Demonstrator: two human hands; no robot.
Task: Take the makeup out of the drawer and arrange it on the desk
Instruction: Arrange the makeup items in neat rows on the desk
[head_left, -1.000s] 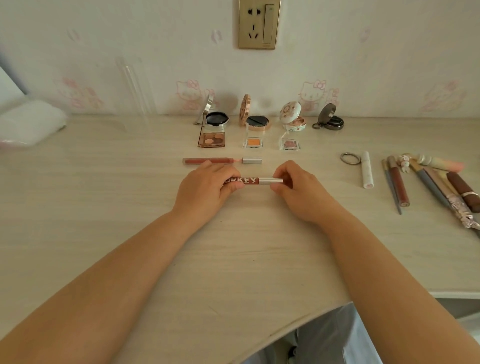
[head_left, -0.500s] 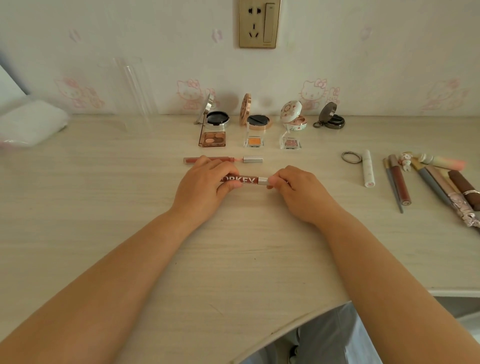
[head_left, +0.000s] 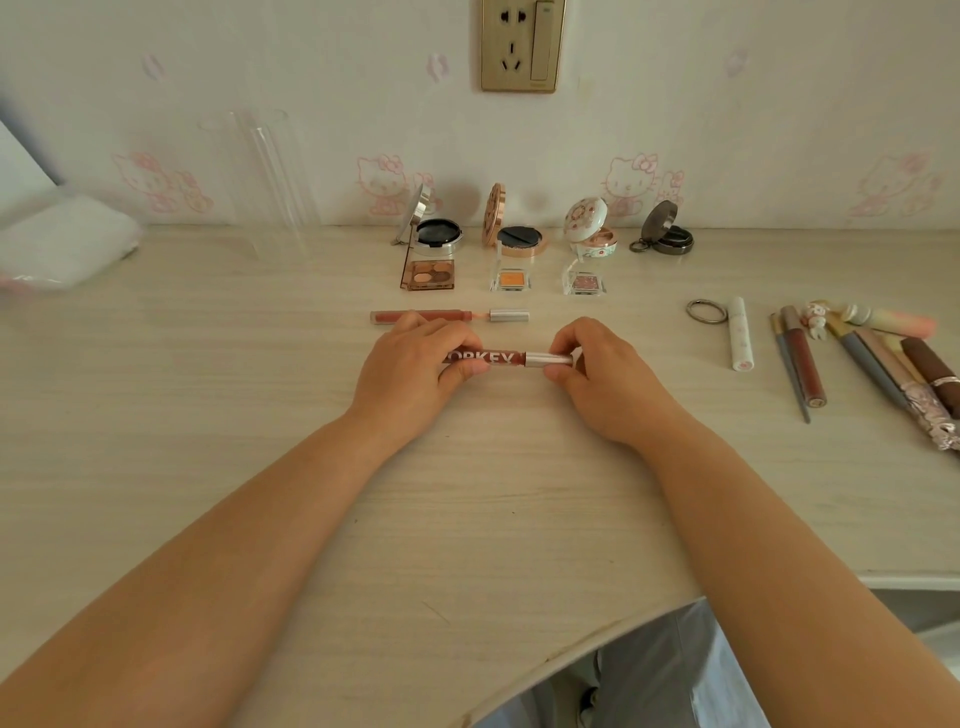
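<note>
Home bedroom vanity: cartoon-cat wallpaper (head_left: 384, 182), desk (head_left: 208, 415), open compacts (head_left: 436, 234).

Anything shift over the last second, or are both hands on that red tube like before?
Barely. Both hands keep hold of the red tube: left hand on the body, right hand with fingers on the silver cap. The cap looks still joined; the tube hasn't visibly moved. The opened lip gloss behind and the rest are unchanged.
</note>
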